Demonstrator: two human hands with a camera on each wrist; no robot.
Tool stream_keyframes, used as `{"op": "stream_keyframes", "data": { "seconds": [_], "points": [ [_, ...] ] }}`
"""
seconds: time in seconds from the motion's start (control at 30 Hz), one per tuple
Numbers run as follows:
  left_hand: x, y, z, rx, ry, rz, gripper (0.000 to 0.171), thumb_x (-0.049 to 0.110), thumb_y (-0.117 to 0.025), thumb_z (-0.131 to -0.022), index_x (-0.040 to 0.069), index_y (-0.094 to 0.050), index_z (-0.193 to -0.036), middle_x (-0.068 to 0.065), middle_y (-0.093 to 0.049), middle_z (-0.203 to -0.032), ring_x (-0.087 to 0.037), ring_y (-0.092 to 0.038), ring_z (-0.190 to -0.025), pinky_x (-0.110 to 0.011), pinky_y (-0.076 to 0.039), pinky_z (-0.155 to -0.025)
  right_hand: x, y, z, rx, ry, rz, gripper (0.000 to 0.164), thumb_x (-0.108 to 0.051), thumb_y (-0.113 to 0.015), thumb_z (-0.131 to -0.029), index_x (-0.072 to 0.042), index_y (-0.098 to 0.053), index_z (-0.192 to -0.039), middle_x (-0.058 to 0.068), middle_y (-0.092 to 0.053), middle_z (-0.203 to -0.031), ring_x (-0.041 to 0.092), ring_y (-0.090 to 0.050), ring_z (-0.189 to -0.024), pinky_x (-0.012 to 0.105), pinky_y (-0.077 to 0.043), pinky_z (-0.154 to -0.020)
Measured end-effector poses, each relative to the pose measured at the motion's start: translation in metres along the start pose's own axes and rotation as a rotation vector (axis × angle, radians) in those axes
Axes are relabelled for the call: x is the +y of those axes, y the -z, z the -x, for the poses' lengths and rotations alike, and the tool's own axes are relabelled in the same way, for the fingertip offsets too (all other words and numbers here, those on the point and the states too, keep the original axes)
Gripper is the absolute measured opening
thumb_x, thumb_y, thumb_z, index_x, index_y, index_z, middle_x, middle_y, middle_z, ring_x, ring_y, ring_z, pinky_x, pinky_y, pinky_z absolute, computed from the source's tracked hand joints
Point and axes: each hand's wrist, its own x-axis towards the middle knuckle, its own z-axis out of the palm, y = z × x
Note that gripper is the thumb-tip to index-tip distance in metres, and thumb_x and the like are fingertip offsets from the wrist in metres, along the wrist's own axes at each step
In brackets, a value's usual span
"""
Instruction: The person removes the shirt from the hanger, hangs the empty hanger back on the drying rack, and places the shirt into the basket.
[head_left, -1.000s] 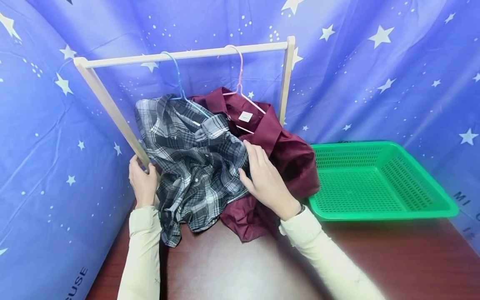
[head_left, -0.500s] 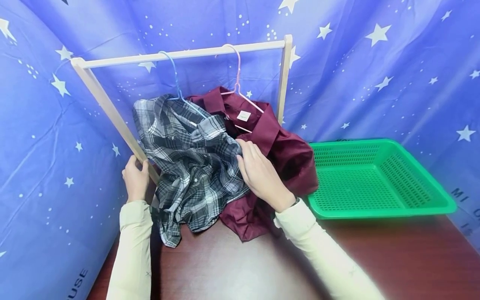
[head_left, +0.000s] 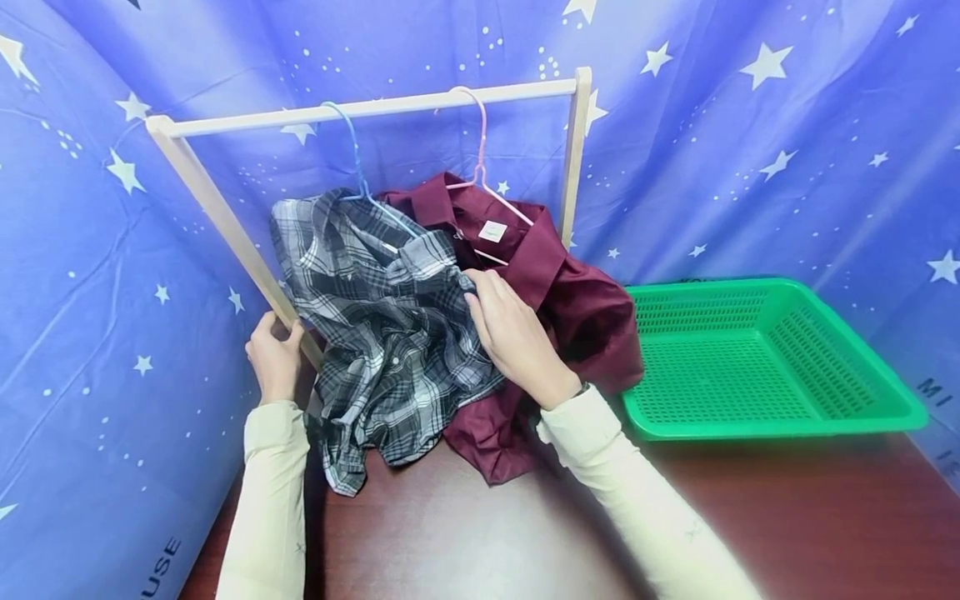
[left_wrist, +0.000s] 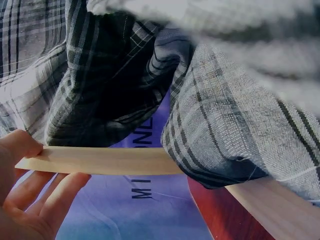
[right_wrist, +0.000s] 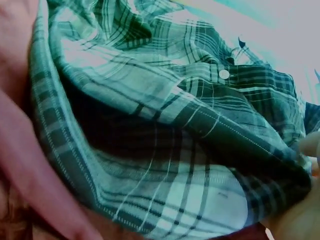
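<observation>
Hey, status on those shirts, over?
Left hand gripping wooden rack. Right hand pinching plaid shirt, hung on blue hanger. Maroon shirt partly behind it.

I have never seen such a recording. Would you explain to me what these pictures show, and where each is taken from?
There is no machine here; a person does the work bare-handed. The wide picture comes from a camera worn on the head; the two close ones come from a camera on each wrist. On the table stand a wooden rack and, to its right, a green basket. From the rack hang a plaid shirt on a blue hanger and a maroon shirt on a pink hanger. The left hand grips the rack's left post, while the right hand pinches the plaid shirt.
</observation>
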Motion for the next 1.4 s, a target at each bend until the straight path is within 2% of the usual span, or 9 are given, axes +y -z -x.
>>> {"op": "stream_keyframes", "data": {
  "seconds": [0.27,0.5,0.73,0.93,1.17,1.27,1.4],
  "points": [
    [0.001,0.002,0.0,-0.009,0.001,0.021,0.024,0.016,-0.065,-0.092,0.005,-0.068,-0.112,-0.022,-0.073,-0.104,-0.039,-0.064,-0.099,-0.047,-0.044,-0.095,-0.005,-0.003,-0.004,0.064,-0.021,-0.033,0.026,-0.009,-0.039,-0.105,0.001,-0.057,-0.121,0.013,-0.063,-0.113,0.024,-0.061,-0.105,0.039,-0.05,-0.093],
    [0.0,0.002,-0.002,0.0,0.005,0.004,0.024,0.016,-0.064,-0.091,0.004,-0.067,-0.111,-0.023,-0.072,-0.102,-0.04,-0.064,-0.097,-0.048,-0.045,-0.092,-0.006,-0.003,-0.006,0.08,-0.015,0.004,0.024,-0.017,-0.047,-0.105,-0.005,-0.062,-0.12,0.008,-0.067,-0.109,0.023,-0.065,-0.101,0.041,-0.053,-0.086],
    [0.0,-0.004,-0.003,-0.018,0.025,0.024,0.025,0.017,-0.065,-0.091,0.004,-0.066,-0.113,-0.023,-0.072,-0.105,-0.041,-0.063,-0.103,-0.049,-0.042,-0.098,-0.003,-0.008,-0.007,0.078,-0.011,0.065,0.024,-0.015,-0.045,-0.105,-0.003,-0.06,-0.12,0.01,-0.068,-0.11,0.028,-0.068,-0.095,0.045,-0.054,-0.08],
    [0.0,-0.001,-0.003,0.001,0.023,0.024,0.024,0.015,-0.066,-0.09,0.004,-0.067,-0.112,-0.022,-0.072,-0.104,-0.039,-0.064,-0.102,-0.048,-0.042,-0.099,-0.003,-0.012,-0.007,0.167,-0.01,0.037,0.023,-0.013,-0.047,-0.104,-0.003,-0.061,-0.119,0.009,-0.069,-0.109,0.029,-0.069,-0.095,0.043,-0.055,-0.08],
    [-0.001,0.0,-0.004,-0.003,0.008,0.036,0.021,0.014,-0.066,-0.088,0.001,-0.067,-0.105,-0.025,-0.071,-0.103,-0.04,-0.059,-0.102,-0.049,-0.031,-0.103,-0.004,-0.015,-0.007,0.275,0.038,0.083,0.023,-0.014,-0.05,-0.103,-0.004,-0.064,-0.119,0.008,-0.069,-0.101,0.03,-0.069,-0.085,0.044,-0.055,-0.069],
    [-0.001,-0.001,-0.005,-0.006,0.01,0.042,0.021,0.014,-0.066,-0.089,0.001,-0.067,-0.105,-0.025,-0.071,-0.102,-0.04,-0.059,-0.101,-0.048,-0.029,-0.104,-0.004,-0.014,-0.009,0.317,0.054,0.06,0.022,-0.012,-0.05,-0.103,-0.003,-0.065,-0.117,0.009,-0.068,-0.096,0.03,-0.068,-0.08,0.043,-0.054,-0.067],
    [-0.002,-0.001,-0.006,0.0,0.003,0.049,0.021,0.014,-0.066,-0.088,0.001,-0.067,-0.104,-0.026,-0.071,-0.1,-0.041,-0.058,-0.1,-0.049,-0.029,-0.103,-0.007,-0.01,-0.012,0.357,0.069,0.011,0.022,-0.011,-0.05,-0.103,-0.001,-0.065,-0.116,0.01,-0.068,-0.097,0.029,-0.069,-0.082,0.042,-0.055,-0.072]
  ]
}}
